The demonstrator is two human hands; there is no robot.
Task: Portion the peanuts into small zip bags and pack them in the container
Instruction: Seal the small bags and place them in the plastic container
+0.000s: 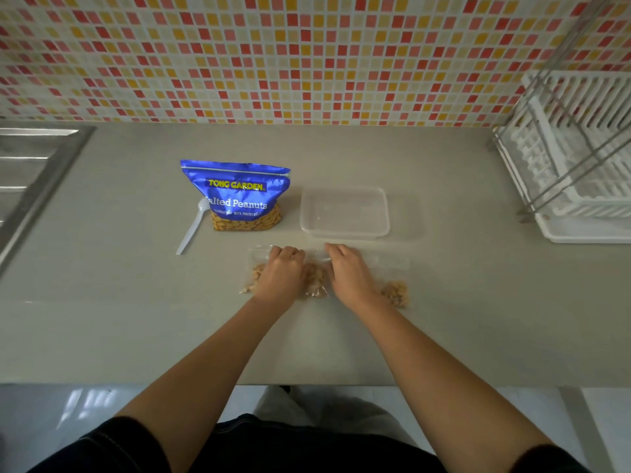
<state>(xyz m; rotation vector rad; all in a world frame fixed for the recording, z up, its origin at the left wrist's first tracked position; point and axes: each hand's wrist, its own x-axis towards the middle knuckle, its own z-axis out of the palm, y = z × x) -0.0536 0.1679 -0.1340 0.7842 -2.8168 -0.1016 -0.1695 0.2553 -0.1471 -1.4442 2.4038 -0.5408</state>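
Reaches up from the lower edge of the frame with both forearms bare, dark sleeves cut off at the bottom corners. Holds the left hand (281, 273) palm-down at centre frame, knuckles up, fingers folded down onto the top strip of a zip bag (316, 283) lying flat on the counter (136, 319). Holds the right hand (350, 273) just beside it, also palm-down, fingers bent, tips at the same strip near its right end. Fingertips and thumbs of both tucked under, out of sight: cannot tell whether pinching the strip or only pressing on it.

Peanuts (254, 278) in clumps on either side of the left hand, low in the bag, the stretch between covered by the hand. Another clump to the right of the right wrist, inside a second zip bag (396, 293); touching the first or overlapping it, cannot tell. Clear plastic nearly lost against the grey surface, outlines faint, zip lines barely traceable.

Just above the hands, right of centre: a clear rectangular container (345, 233), open-topped. Left of it, upright: a blue peanut pouch (235, 196), nuts visible through the window at its base, first letter of "Salted" lost in a fold. Beside the pouch, slanting: a white plastic spoon (191, 230), bowl partly hidden behind the pouch edge. Upper left: a steel sink drainboard (27, 165), cropped by the frame. Right edge: a white dish rack (580, 148), also cropped. Across the top: a mosaic tile wall (307, 46).
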